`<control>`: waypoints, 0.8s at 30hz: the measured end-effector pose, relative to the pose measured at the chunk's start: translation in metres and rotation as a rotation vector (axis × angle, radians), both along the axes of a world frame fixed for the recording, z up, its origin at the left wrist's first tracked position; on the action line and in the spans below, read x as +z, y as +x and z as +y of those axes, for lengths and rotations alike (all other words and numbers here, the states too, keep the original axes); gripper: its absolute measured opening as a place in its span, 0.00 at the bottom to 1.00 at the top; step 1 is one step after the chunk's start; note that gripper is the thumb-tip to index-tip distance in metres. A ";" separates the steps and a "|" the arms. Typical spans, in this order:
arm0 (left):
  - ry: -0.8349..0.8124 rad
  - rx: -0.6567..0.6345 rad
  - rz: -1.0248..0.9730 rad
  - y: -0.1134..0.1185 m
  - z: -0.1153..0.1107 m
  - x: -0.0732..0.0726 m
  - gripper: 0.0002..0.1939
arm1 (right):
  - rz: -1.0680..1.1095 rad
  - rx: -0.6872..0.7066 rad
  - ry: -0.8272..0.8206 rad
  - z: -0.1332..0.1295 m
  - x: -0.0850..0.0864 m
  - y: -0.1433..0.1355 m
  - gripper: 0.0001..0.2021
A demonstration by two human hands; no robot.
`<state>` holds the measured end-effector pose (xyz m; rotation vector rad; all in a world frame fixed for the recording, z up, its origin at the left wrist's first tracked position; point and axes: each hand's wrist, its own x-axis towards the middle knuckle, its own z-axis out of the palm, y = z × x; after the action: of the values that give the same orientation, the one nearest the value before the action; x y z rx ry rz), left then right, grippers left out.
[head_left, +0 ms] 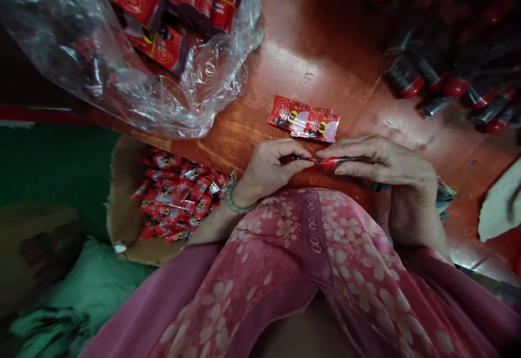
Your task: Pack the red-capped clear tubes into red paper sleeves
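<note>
Holds slim red item [326,161] edge-on near table's [342,70] near edge; runs left-right, long axis roughly along that edge. Pinches left end with left hand [266,167], thumb and fingertips nearly together; clasps right end between thumb and straightened fingers of right hand [380,160]. Note red printed card [303,119] just beyond, slanting slightly. Leaves bare table farther back, between plastic bag [163,103] and red-ended dark containers [405,77].

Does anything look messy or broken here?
Nothing looks clearly spilled or broken. The small red packets in the cardboard box lie every which way, like a loose pile, and the red printed piece on the table sits a little crooked, but neither seems very odd.
</note>
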<state>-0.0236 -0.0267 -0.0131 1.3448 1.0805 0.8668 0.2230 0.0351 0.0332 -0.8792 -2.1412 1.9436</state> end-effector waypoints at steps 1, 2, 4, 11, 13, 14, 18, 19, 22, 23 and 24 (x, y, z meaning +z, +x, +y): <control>-0.024 0.002 0.001 0.000 0.000 -0.001 0.04 | -0.021 -0.002 -0.013 0.000 0.000 0.000 0.17; -0.044 0.003 0.001 0.000 0.001 -0.001 0.05 | -0.044 -0.009 -0.024 0.001 0.001 0.001 0.18; -0.082 0.008 -0.007 0.001 0.001 -0.002 0.05 | -0.084 -0.037 -0.048 0.000 0.002 0.001 0.19; -0.206 0.033 -0.030 0.000 0.002 -0.003 0.08 | -0.113 -0.193 -0.225 -0.004 0.009 -0.005 0.15; -0.207 0.035 -0.033 -0.001 0.003 -0.003 0.08 | -0.143 -0.190 -0.197 -0.005 0.011 -0.006 0.14; -0.204 0.033 -0.036 -0.001 0.003 -0.004 0.08 | -0.142 -0.181 -0.196 -0.005 0.011 -0.006 0.14; -0.176 0.012 -0.056 0.000 0.003 -0.005 0.06 | -0.088 -0.163 -0.269 -0.003 0.009 -0.004 0.19; -0.175 0.003 -0.058 0.000 0.004 -0.005 0.06 | -0.081 -0.151 -0.287 -0.003 0.009 -0.002 0.21; -0.189 -0.023 -0.066 0.000 0.005 -0.005 0.07 | -0.103 -0.095 -0.287 0.001 0.007 0.000 0.23; -0.195 -0.029 -0.070 0.000 0.005 -0.005 0.07 | -0.115 -0.076 -0.273 0.003 0.007 0.000 0.23; -0.198 -0.033 -0.072 -0.001 0.005 -0.004 0.06 | -0.125 -0.061 -0.254 0.004 0.007 0.000 0.23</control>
<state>-0.0244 -0.0214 -0.0173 1.1549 1.0568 0.7578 0.2233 0.0390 0.0400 -1.1204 -1.9300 2.2182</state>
